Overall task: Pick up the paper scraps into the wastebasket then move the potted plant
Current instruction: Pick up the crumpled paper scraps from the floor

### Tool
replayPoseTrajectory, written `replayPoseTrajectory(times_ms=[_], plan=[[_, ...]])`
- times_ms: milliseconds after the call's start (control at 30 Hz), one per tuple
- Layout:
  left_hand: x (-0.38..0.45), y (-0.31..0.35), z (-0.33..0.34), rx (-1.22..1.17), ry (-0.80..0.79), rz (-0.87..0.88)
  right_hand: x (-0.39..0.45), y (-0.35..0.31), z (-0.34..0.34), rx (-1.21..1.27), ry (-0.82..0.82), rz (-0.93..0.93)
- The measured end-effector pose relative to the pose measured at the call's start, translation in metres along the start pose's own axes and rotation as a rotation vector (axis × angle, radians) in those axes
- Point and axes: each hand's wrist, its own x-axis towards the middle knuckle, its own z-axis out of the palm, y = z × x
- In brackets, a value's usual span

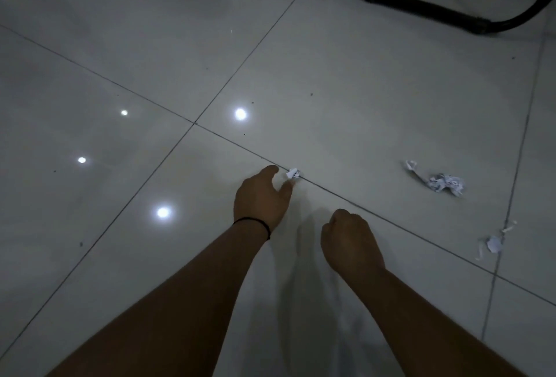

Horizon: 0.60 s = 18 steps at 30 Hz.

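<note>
A small crumpled paper scrap point(293, 173) lies on the pale tiled floor on a grout line. My left hand point(261, 197), with a black band at the wrist, is open just left of it, thumb and forefinger spread on either side without touching it. My right hand point(350, 241) hovers lower right, curled into a fist; whether it holds anything is hidden. A larger crumpled scrap point(442, 182) lies to the right, and a small torn piece point(493, 243) with thin strips lies further right and nearer. No wastebasket or potted plant is in view.
A black curved tube frame point(421, 5), like a chair base, rests on the floor at the top right. The glossy tiles reflect several ceiling lights at the left. Small dark specks dot the floor.
</note>
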Motion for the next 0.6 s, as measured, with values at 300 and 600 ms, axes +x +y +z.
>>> replayPoseTrajectory(times_ms=[300,600], plan=[[0.019,0.025,0.013,0.049,-0.082,0.055,0.021,-0.016,-0.056,-0.017,0.086,0.027],[-0.029,0.071,-0.003,-0.239,-0.098,-0.002,0.014,0.005,-0.163,-0.217,-0.191,-0.018]])
